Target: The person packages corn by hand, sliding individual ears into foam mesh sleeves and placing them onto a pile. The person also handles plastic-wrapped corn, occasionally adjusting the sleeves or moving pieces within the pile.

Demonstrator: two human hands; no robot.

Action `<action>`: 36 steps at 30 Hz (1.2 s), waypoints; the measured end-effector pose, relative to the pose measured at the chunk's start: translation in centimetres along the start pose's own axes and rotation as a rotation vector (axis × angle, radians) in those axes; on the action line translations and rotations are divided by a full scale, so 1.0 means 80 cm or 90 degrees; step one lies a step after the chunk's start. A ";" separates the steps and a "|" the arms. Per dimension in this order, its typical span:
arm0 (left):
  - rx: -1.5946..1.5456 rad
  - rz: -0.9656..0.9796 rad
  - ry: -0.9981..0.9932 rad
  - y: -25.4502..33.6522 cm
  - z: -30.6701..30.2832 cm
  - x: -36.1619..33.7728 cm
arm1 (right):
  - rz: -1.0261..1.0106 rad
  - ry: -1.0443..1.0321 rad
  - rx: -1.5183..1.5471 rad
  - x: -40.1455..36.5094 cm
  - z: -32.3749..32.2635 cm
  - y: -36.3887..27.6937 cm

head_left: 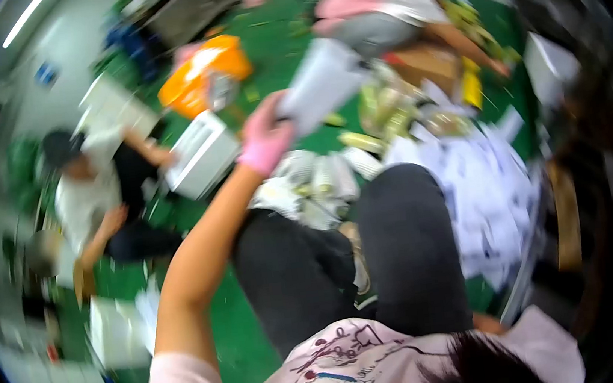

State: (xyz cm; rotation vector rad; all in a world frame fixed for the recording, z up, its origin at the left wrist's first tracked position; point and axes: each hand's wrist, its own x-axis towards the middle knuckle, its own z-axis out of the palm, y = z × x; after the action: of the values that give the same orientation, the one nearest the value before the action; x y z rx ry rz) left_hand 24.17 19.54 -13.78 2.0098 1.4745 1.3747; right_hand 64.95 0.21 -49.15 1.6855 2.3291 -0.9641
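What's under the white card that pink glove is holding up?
Below the flat white card in the pink-gloved left hand lie blurry yellowish packets on the green floor. The card covers whatever is right behind it.

The white flat paper piece (324, 83), blurred, hangs tilted in the air near twelve o'clock of the view, its lower-left corner pinched by the pink-gloved left hand (264, 139).

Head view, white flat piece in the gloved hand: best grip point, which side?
Probably its near lower end, coming from the wearer's side, where the gloved left hand holds it. The white flat piece looks thin and broad, tilted up and away, so a pinch across its faces fits. Blur hides its edges.
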 end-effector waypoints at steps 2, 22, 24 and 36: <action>0.057 -0.205 -0.049 0.059 -0.015 -0.013 | -0.012 -0.032 0.008 0.017 -0.026 0.015; -0.621 -0.133 -0.261 -0.120 0.317 0.058 | -0.237 0.353 0.305 0.350 -0.446 -0.088; -0.483 -0.174 -0.221 -0.192 0.341 0.023 | -0.230 0.507 0.190 0.401 -0.385 -0.096; -0.519 -0.537 0.042 -0.246 0.406 -0.038 | -0.018 0.177 0.728 0.438 -0.286 -0.105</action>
State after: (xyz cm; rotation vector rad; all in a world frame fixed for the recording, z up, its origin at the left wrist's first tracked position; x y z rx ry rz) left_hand 39.40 34.64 -45.28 0.7190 1.2356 1.3123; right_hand 50.43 39.83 -42.73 2.1697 1.9977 -2.5152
